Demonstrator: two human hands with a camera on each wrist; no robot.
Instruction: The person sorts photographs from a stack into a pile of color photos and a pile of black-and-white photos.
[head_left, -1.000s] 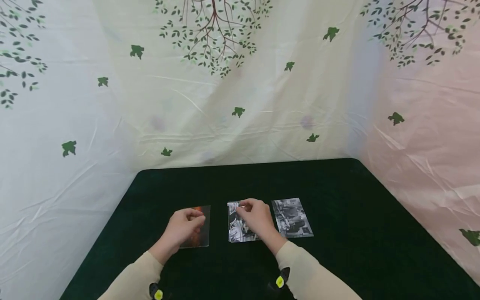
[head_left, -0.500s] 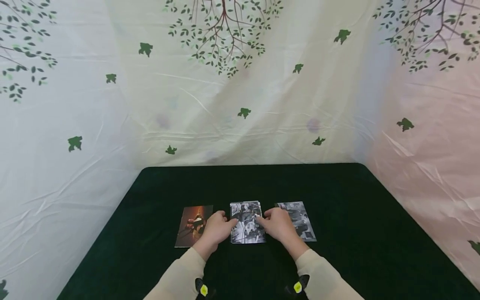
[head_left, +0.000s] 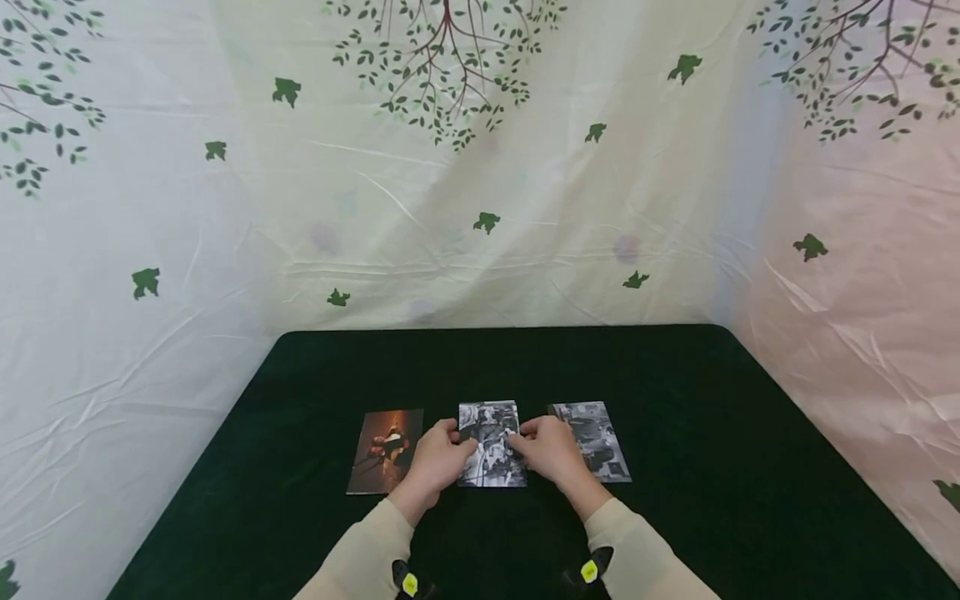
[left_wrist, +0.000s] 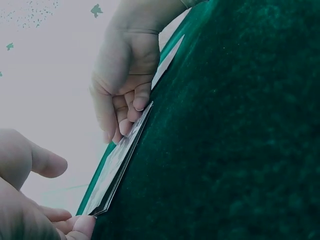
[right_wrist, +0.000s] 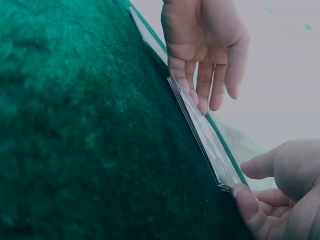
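A small stack of picture cards [head_left: 491,462], topped by a black-and-white picture, lies on the dark green table between my hands. My left hand [head_left: 435,458] touches its left edge with the fingertips, and my right hand [head_left: 557,454] does the same on the right. In both wrist views the near thumb stands off above the cards, with the fingers against the side of the stack [left_wrist: 117,155]. Several card layers show along its edge [right_wrist: 200,137]. An orange-brown picture card [head_left: 371,467] lies left of my left hand. Another black-and-white card [head_left: 602,446] lies partly behind my right hand.
The dark green tabletop [head_left: 675,400] reaches back to a pale hanging cloth [head_left: 420,200] printed with leaves and branches. Cloth [head_left: 862,333] also hangs along the right side.
My left hand has come right, off the orange-brown card, to the stack's left edge. My right hand has shifted from above the stack to its right edge. The stack's edges look more even.
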